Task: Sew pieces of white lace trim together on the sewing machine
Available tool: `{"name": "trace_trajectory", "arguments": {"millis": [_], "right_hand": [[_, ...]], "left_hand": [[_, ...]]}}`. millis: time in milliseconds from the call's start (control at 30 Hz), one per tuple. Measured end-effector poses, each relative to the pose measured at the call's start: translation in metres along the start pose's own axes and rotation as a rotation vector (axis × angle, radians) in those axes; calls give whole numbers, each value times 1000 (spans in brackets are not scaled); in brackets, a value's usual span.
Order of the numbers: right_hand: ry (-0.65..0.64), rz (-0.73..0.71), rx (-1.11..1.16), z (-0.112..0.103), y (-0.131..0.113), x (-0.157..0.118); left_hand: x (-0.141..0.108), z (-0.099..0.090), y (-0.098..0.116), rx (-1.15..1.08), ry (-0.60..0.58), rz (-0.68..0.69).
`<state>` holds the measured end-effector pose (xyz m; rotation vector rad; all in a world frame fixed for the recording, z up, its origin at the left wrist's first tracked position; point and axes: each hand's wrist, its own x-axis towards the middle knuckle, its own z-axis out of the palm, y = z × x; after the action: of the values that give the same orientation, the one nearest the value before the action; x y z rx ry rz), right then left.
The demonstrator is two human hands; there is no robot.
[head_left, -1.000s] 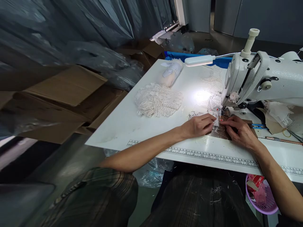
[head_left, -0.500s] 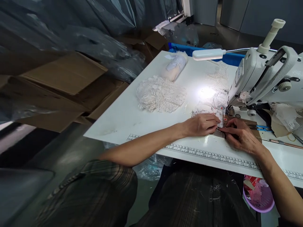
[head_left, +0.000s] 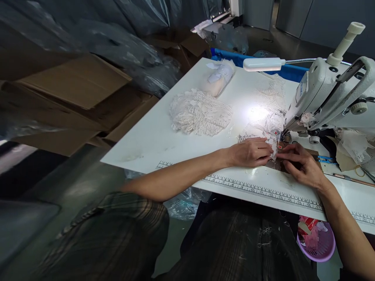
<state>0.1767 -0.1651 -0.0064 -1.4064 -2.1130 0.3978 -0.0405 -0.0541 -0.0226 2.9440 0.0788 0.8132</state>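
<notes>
My left hand (head_left: 252,152) rests on a piece of white lace (head_left: 274,145) beside the needle of a white sewing machine (head_left: 307,93). Its fingers are curled together over the lace edge. From the other side comes my right hand (head_left: 304,167), its index finger stretched out to the lace edge and the thumb apart below it. Under the fingers lies a brown plate (head_left: 274,164), partly covered by the hands. More lace runs back from the needle under a bright lamp glare. The presser foot area is small and partly hidden.
A bunched lace pile (head_left: 200,113) and a wrapped roll (head_left: 219,78) lie on the white table (head_left: 140,148). A lamp (head_left: 263,64) hangs behind. Blue tweezers (head_left: 326,159) lie at right, a purple basket (head_left: 320,249) stands below, and cardboard boxes (head_left: 73,86) stand left.
My right hand has shifted slightly away from my left hand, and its fingers have drawn back and spread at the lace edge. The left hand stays on the lace. The view has turned a little.
</notes>
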Motion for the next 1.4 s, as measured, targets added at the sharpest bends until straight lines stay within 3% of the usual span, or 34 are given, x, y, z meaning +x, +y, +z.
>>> {"name": "trace_trajectory", "arguments": {"millis": [133, 367, 533, 767, 1100, 1400], "right_hand": [[64, 58, -37, 3, 5, 1], [70, 41, -106, 9, 6, 2], [74, 36, -119, 7, 4, 3], [68, 27, -146, 7, 3, 3], [68, 3, -142, 7, 6, 2], [-14, 33, -280, 7, 1, 6]], "left_hand": [[0, -1, -2, -10, -25, 13], [1, 1, -4, -25, 125, 32], [4, -1, -5, -113, 129, -50], [4, 1, -4, -51, 184, 2], [3, 2, -2, -2, 100, -2], [3, 2, -3, -17, 139, 49]]}}
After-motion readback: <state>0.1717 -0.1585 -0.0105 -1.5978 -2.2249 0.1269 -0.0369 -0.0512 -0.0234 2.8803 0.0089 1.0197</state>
